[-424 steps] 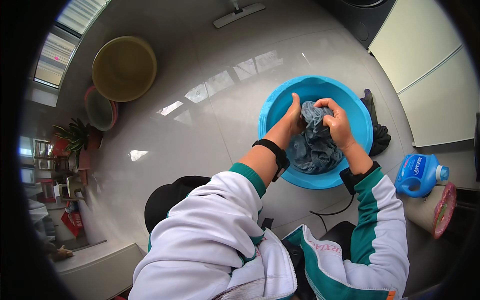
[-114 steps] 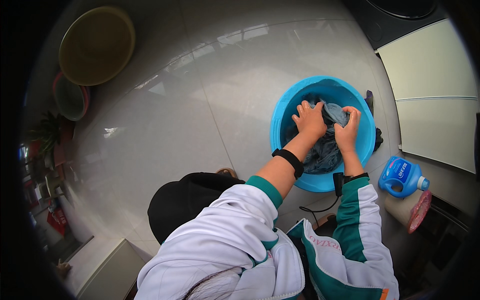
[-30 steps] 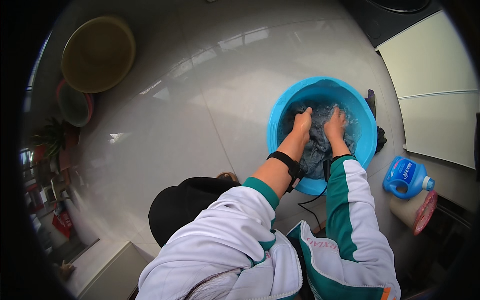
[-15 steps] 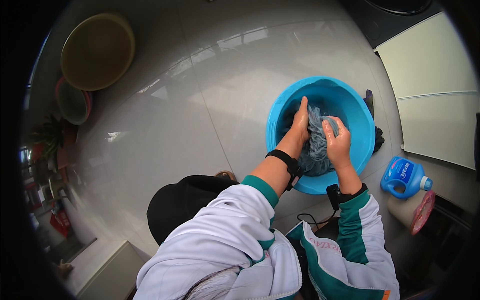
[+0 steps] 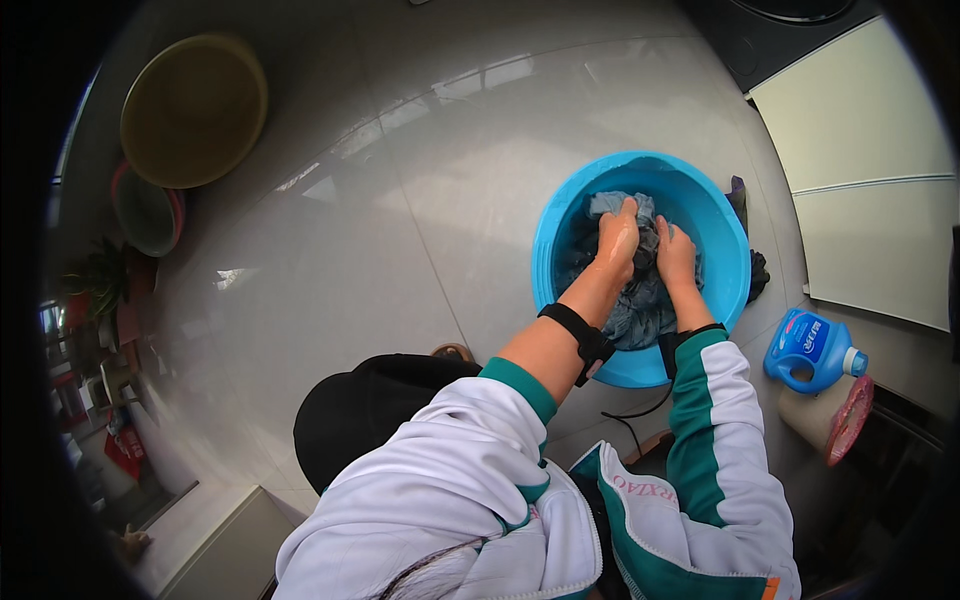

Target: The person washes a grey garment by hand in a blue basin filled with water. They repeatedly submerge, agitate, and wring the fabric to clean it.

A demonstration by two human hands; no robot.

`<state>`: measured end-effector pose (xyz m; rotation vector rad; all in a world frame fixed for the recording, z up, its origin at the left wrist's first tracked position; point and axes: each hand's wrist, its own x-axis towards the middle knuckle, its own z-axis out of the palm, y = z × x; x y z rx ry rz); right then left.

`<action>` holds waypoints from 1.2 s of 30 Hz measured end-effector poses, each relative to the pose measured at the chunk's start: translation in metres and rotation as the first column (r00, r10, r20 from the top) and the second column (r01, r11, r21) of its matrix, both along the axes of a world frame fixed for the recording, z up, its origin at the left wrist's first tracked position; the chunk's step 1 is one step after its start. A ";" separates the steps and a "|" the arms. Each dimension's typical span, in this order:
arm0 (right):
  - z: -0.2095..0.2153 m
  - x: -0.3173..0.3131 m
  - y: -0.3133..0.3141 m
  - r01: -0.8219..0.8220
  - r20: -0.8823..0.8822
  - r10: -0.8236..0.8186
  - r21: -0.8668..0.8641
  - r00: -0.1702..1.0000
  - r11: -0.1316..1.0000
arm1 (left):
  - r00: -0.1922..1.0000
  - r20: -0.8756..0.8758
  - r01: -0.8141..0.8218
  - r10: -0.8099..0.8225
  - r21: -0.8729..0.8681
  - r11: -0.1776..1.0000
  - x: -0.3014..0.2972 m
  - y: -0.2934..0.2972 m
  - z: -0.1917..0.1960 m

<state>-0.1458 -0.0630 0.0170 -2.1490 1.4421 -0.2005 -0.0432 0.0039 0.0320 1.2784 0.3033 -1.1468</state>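
Note:
Both my hands are inside a round blue basin (image 5: 718, 225) on the floor, working on wet grey-blue cloth (image 5: 640, 315). My left hand (image 5: 618, 242) is closed on the cloth at the basin's middle, its fingers partly tucked into the folds. Just to its right, my right hand (image 5: 677, 252) grips the same bunch, thumb uppermost. A lighter fold of the cloth rises beyond the left hand, with a darker patch between the hands. The rest of it lies heaped low in the basin. What kind of cloth item it is cannot be made out.
Right of the basin stands a blue detergent bottle (image 5: 808, 350), beside a bin (image 5: 812, 420) with a pink rim. Dark items (image 5: 758, 275) lie against the basin's right side. Pale cabinet doors (image 5: 870, 190) bound the right. Far left are a large tan basin (image 5: 195, 110) and smaller basins (image 5: 147, 210).
The stretched, twisted cloth is now bunched lower, with a lighter fold at the far side. My right hand has gone down and away from me; my left fingers have closed in.

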 end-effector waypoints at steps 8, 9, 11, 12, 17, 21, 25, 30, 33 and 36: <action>0.036 -0.047 -0.014 -0.125 0.354 -0.117 0.591 0.928 0.797 | 0.979 0.180 0.133 -0.095 -0.214 0.968 -0.007 0.000 0.022; 0.038 -0.043 -0.017 -0.063 0.475 -0.301 0.610 0.827 0.790 | 0.977 0.181 0.162 -0.111 -0.299 0.940 -0.014 -0.001 0.018; 0.036 -0.030 -0.026 -0.095 0.498 -0.375 0.690 0.782 0.718 | 0.946 0.157 0.320 -0.285 -0.296 0.900 -0.027 -0.003 0.006; 0.031 -0.024 -0.029 -0.108 0.467 -0.282 0.650 0.838 0.752 | 0.881 0.328 0.409 -0.341 -0.168 0.897 -0.035 -0.004 -0.001; -0.002 -0.011 -0.040 -0.092 0.192 -0.028 0.586 0.981 0.805 | 0.753 0.135 0.651 -0.644 -0.013 0.759 -0.046 -0.006 -0.031; -0.038 -0.011 -0.024 0.002 0.042 -0.008 0.161 0.999 0.987 | 0.780 0.393 0.387 -0.488 0.309 0.868 -0.026 -0.002 -0.031; -0.047 -0.014 -0.016 -0.407 -0.154 0.461 0.288 0.874 0.867 | 0.955 0.272 0.032 -0.119 0.303 0.952 -0.014 0.004 -0.025; -0.010 0.007 0.007 -0.060 0.151 0.036 0.153 0.988 0.986 | 0.990 0.095 -0.118 0.102 0.180 0.977 -0.017 0.007 -0.031; 0.043 0.005 0.023 -0.142 0.442 -0.052 0.393 0.895 0.908 | 0.938 -0.174 -0.282 0.300 0.123 0.952 -0.003 0.005 -0.043; 0.095 -0.002 0.043 -0.293 0.618 0.044 0.306 0.785 0.906 | 0.906 -0.337 -0.309 0.257 -0.107 0.945 0.006 0.007 -0.052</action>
